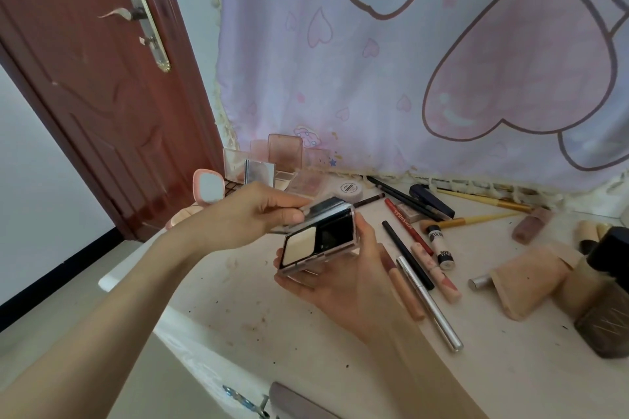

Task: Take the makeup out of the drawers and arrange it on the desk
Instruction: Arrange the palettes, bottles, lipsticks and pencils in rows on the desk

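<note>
A clear-cased powder compact (318,241) with a pale powder pan and a dark compartment hovers above the white desk (306,333). My right hand (343,279) cups its base from below, fingers curled round the case. My left hand (252,214) pinches the compact's mirrored lid at its upper left edge and holds it lifted. Several open palettes (282,160) stand against the hanging cloth at the back. A pink round mirror compact (208,188) sits at the desk's left end. Pencils, lip tubes and a silver tube (430,304) lie to the right.
A dark-capped foundation bottle (606,292) and a beige tube (531,279) stand at the right edge. Brushes (476,219) lie near the back wall. A red-brown door (102,95) is on the left. A drawer front (292,401) shows at the bottom.
</note>
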The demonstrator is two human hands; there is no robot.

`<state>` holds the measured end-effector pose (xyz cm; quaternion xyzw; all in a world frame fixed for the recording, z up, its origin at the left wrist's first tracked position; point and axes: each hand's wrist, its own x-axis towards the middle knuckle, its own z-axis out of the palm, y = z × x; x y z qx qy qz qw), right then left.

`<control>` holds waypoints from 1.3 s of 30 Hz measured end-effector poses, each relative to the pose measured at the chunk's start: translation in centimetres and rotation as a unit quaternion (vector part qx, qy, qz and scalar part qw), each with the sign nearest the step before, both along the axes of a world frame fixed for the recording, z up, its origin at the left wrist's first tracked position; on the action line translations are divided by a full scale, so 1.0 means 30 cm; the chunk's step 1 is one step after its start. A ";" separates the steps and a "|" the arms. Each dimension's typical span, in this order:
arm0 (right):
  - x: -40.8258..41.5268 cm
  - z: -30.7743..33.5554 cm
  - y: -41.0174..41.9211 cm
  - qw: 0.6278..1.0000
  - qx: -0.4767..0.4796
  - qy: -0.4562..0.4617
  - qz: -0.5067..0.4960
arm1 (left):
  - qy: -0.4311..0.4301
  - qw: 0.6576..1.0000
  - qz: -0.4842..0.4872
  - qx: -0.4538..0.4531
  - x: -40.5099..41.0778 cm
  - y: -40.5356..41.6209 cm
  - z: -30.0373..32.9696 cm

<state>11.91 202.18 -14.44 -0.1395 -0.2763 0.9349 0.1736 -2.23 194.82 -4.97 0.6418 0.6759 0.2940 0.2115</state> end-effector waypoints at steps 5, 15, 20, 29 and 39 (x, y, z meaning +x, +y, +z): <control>-0.027 0.018 -0.029 0.999 -0.010 -0.041 0.031 | 0.118 0.990 0.070 0.031 -0.057 -0.012 -0.038; -0.186 -0.012 -0.107 0.965 0.188 -0.173 -0.057 | 0.179 0.970 0.163 -0.022 -0.241 -0.061 -0.087; -0.217 -0.030 -0.129 0.860 0.442 -0.228 -0.111 | 0.219 0.961 0.165 -0.027 -0.301 -0.050 -0.072; -0.255 -0.074 -0.132 0.555 0.749 -0.337 -0.128 | 0.222 0.963 0.152 -0.007 -0.335 0.001 -0.107; -0.273 -0.095 -0.132 0.504 0.779 -0.365 -0.075 | 0.248 0.949 0.189 0.054 -0.342 0.019 -0.144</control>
